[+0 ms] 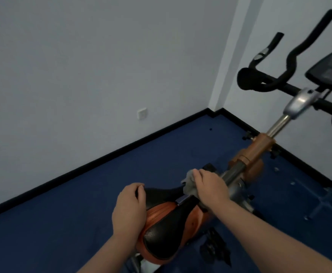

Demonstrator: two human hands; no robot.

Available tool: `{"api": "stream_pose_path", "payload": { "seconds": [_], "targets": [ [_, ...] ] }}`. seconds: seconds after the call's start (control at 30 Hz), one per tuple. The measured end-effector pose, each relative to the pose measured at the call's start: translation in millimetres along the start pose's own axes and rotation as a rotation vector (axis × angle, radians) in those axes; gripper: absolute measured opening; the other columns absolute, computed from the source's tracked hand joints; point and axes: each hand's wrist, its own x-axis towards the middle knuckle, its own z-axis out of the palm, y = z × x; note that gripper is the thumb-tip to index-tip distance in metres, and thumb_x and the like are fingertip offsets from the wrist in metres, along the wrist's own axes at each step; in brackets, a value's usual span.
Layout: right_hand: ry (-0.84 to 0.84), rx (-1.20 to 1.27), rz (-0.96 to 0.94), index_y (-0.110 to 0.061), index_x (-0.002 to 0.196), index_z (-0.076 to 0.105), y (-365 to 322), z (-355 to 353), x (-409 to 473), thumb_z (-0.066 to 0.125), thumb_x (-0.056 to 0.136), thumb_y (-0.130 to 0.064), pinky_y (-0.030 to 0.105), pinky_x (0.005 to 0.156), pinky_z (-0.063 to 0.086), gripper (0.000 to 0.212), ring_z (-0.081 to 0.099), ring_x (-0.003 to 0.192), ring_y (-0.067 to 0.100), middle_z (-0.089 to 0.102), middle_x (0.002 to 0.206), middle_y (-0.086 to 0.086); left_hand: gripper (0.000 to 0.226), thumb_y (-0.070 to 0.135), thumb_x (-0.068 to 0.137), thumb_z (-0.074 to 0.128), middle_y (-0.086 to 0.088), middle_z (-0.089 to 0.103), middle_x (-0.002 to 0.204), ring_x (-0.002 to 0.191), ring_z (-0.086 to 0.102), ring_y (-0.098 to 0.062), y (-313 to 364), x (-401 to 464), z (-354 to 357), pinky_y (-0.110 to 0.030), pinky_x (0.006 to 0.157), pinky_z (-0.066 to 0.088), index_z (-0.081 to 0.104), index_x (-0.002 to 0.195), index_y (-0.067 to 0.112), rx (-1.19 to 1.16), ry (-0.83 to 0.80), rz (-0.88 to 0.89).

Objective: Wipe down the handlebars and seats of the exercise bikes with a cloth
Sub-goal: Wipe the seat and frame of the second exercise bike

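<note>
One head-worn wide-angle view, tilted forward and down — close over the seat (167,223) at lower centre, both forearms entering from the bottom edge. The handlebars (279,75) sit farther off at upper right; wall and floor fill the left — the frame is canted.

Left hand (129,208): lying palm down, fingers curling over an edge beneath, thumb tucked toward the right. Left forearm: bare, entering from the bottom edge, angling up and slightly right. Right hand (210,187): reaching further forward than the left, palm down, fingers (197,175) closing on a grey cloth (190,179), knuckles raised. Right forearm: bare, extending from the lower right corner, running diagonally up and left. Hands sitting apart, not touching.
</note>
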Motion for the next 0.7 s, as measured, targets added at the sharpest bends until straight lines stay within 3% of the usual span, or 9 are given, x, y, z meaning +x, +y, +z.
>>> {"api": "stream_pose_path", "payload": {
  "seconds": [0.07, 0.17, 0.3, 0.37, 0.4, 0.47, 0.53, 0.63, 0.7],
  "targets": [
    [0.046, -0.147, -0.035, -0.016, 0.087, 0.067, -10, 6, -2, 0.018, 0.1, -0.046, 0.038, 0.08, 0.044, 0.058, 0.062, 0.088, 0.026, 0.069, 0.088, 0.003, 0.026, 0.037, 0.1, 0.04, 0.017, 0.055, 0.11, 0.097, 0.05, -0.002, 4, -5, 3, -0.027, 0.078, 0.039, 0.061, 0.113, 0.03, -0.041, 0.07, -0.07],
    [0.087, -0.267, -0.308, -0.02, 0.078, 0.068, -19, 8, -14, 0.021, 0.096, -0.044, 0.042, 0.087, 0.044, 0.056, 0.062, 0.078, 0.025, 0.068, 0.076, -0.001, 0.024, 0.037, 0.1, 0.04, 0.016, 0.054, 0.102, 0.091, 0.049, -0.003, 11, -10, 5, -0.027, 0.069, 0.037, 0.062, 0.11, 0.029, -0.057, 0.156, -0.141],
    [0.067, -0.158, -0.655, -0.024, 0.103, 0.065, 8, 9, -14, 0.031, 0.097, -0.046, 0.038, 0.1, 0.035, 0.041, 0.057, 0.092, 0.015, 0.065, 0.096, -0.009, 0.026, 0.037, 0.101, 0.038, 0.015, 0.052, 0.102, 0.09, 0.049, -0.005, 15, -14, 7, -0.028, 0.067, 0.037, 0.062, 0.109, 0.029, -0.031, 0.202, -0.175],
    [-0.018, -0.101, -0.68, -0.023, 0.101, 0.063, 20, -1, -3, 0.031, 0.098, -0.048, 0.037, 0.091, 0.04, 0.041, 0.056, 0.091, 0.016, 0.064, 0.095, -0.007, 0.027, 0.037, 0.102, 0.037, 0.013, 0.054, 0.102, 0.087, 0.05, -0.005, 16, -15, 8, -0.027, 0.063, 0.036, 0.062, 0.108, 0.027, -0.009, 0.216, -0.179],
    [-0.084, -0.047, -0.59, -0.021, 0.093, 0.062, 21, -7, 4, 0.032, 0.099, -0.047, 0.038, 0.084, 0.043, 0.04, 0.057, 0.088, 0.017, 0.064, 0.09, -0.005, 0.028, 0.038, 0.102, 0.036, 0.012, 0.056, 0.102, 0.086, 0.05, -0.005, 16, -15, 8, -0.026, 0.062, 0.037, 0.061, 0.109, 0.027, -0.009, 0.216, -0.189],
    [-0.206, 0.054, -0.323, -0.018, 0.082, 0.058, 11, -13, 16, 0.031, 0.102, -0.043, 0.038, 0.071, 0.044, 0.042, 0.059, 0.084, 0.021, 0.065, 0.086, 0.0, 0.031, 0.037, 0.103, 0.033, 0.01, 0.058, 0.108, 0.094, 0.052, -0.008, 16, -18, 10, -0.029, 0.073, 0.042, 0.06, 0.115, 0.026, -0.046, 0.195, -0.211],
    [-0.253, -0.133, -0.212, -0.018, 0.086, 0.054, -7, -10, 19, 0.027, 0.102, -0.034, 0.033, 0.06, 0.037, 0.035, 0.057, 0.08, 0.023, 0.066, 0.095, 0.004, 0.037, 0.035, 0.104, 0.029, 0.006, 0.057, 0.125, 0.112, 0.051, -0.011, 13, -26, 12, -0.03, 0.092, 0.041, 0.054, 0.129, 0.025, -0.096, 0.176, -0.206],
    [-0.193, -0.334, -0.352, -0.017, 0.115, 0.051, -51, 3, 2, 0.03, 0.099, -0.02, 0.034, 0.066, 0.035, 0.026, 0.062, 0.09, 0.028, 0.066, 0.109, 0.007, 0.044, 0.036, 0.104, 0.028, 0.007, 0.042, 0.146, 0.134, 0.036, -0.012, 14, -44, 16, -0.033, 0.109, 0.031, 0.036, 0.146, 0.024, -0.123, 0.201, -0.22],
    [-0.146, -0.276, -0.459, -0.02, 0.116, 0.055, -81, 15, -19, 0.023, 0.103, -0.031, 0.037, 0.075, 0.037, 0.037, 0.064, 0.096, 0.027, 0.068, 0.11, 0.004, 0.048, 0.035, 0.104, 0.028, 0.008, 0.031, 0.153, 0.14, 0.027, -0.011, 15, -58, 19, -0.031, 0.113, 0.024, 0.023, 0.151, 0.026, -0.137, 0.217, -0.214]
  ]
}}
